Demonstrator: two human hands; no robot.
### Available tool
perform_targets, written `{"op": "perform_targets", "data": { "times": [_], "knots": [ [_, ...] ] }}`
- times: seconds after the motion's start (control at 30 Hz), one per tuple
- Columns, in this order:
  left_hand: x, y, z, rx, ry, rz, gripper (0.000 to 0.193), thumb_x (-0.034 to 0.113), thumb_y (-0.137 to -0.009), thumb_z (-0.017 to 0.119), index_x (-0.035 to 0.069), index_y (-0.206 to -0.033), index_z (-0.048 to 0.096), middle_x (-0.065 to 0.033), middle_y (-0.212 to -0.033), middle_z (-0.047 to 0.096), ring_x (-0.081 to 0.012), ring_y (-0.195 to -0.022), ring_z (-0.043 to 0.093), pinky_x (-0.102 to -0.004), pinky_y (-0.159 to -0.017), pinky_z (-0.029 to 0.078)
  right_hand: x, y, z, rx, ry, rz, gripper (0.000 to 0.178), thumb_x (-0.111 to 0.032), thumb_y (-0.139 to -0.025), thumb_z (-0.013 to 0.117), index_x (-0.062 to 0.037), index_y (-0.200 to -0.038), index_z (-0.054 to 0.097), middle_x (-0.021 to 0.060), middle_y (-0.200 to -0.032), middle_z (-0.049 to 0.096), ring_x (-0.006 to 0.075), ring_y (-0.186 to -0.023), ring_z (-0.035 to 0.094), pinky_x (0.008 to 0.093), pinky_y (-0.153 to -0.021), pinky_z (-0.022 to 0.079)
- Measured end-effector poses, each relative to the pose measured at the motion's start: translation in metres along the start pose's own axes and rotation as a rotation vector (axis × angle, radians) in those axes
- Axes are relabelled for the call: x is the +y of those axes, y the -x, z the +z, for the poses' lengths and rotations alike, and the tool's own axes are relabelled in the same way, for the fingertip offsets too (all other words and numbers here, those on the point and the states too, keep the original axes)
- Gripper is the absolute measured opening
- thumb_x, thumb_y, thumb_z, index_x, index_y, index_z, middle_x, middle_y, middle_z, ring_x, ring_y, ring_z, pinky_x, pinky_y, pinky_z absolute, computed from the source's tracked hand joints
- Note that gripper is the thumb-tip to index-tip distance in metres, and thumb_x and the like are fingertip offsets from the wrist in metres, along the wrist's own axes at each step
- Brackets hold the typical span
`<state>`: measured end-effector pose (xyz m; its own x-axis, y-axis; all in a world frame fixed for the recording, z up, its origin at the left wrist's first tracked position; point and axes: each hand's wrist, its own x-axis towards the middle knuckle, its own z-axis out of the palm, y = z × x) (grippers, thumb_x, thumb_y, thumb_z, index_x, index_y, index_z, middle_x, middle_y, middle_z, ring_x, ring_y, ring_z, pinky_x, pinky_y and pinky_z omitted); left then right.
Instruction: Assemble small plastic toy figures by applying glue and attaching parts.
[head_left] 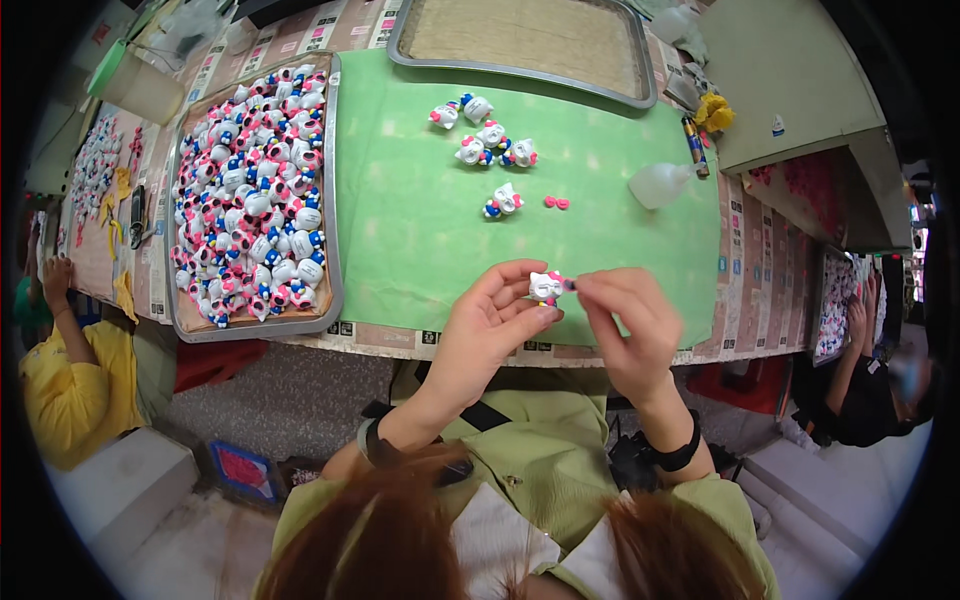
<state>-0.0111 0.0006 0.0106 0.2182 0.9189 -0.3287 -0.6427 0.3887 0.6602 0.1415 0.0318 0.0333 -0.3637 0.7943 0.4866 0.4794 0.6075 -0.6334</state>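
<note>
Between the thumb and fingers of my left hand [490,318] is a small white cat figurine [545,287] with pink parts, held just above the green sheet [400,230]. My right hand [635,315] is closed in a pinch at the figurine's right side. A tiny dark and pink spot shows at those fingertips, too small to name. Beyond my hands lie a white, pink and blue figurine [503,201] and a pair of small pink pieces [556,202]. Several similar figurines [490,135] are grouped farther back on the sheet.
On the left, a metal tray [336,200] is heaped with figurines. Another metal tray [520,40] lies at the back. A translucent squeeze bottle [660,185] and a dark tube [694,145] are at right, near a grey cabinet [800,70]. Other people sit on both sides.
</note>
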Motion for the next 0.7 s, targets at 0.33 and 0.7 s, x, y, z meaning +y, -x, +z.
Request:
{"op": "perform_targets", "data": {
  "times": [0.33, 0.7],
  "knots": [
    [0.004, 0.004, 0.001, -0.005, -0.129, 0.024, 0.033, -0.002, -0.080, 0.052, -0.005, -0.111, 0.042, -0.0079, -0.100, 0.053, -0.0109, -0.092, 0.052, -0.0227, -0.081, 0.044, 0.002, 0.002, 0.001, -0.114, 0.088, -0.151, 0.035, 0.006, -0.054, 0.058, -0.0042, -0.088, 0.062, 0.0088, -0.082, 0.056, 0.0228, -0.068, 0.052, 0.0308, -0.057, 0.044],
    [0.009, 0.009, 0.000, -0.057, -0.148, 0.117, 0.031, -0.002, -0.080, 0.053, -0.002, -0.110, 0.046, -0.0082, -0.102, 0.053, -0.0116, -0.093, 0.052, -0.0223, -0.079, 0.044, -0.014, 0.006, 0.003, 0.023, -0.471, 0.397, 0.025, 0.005, -0.069, 0.058, -0.0017, -0.093, 0.061, 0.0087, -0.088, 0.054, 0.0165, -0.072, 0.051, 0.0266, -0.064, 0.043]
  ]
}}
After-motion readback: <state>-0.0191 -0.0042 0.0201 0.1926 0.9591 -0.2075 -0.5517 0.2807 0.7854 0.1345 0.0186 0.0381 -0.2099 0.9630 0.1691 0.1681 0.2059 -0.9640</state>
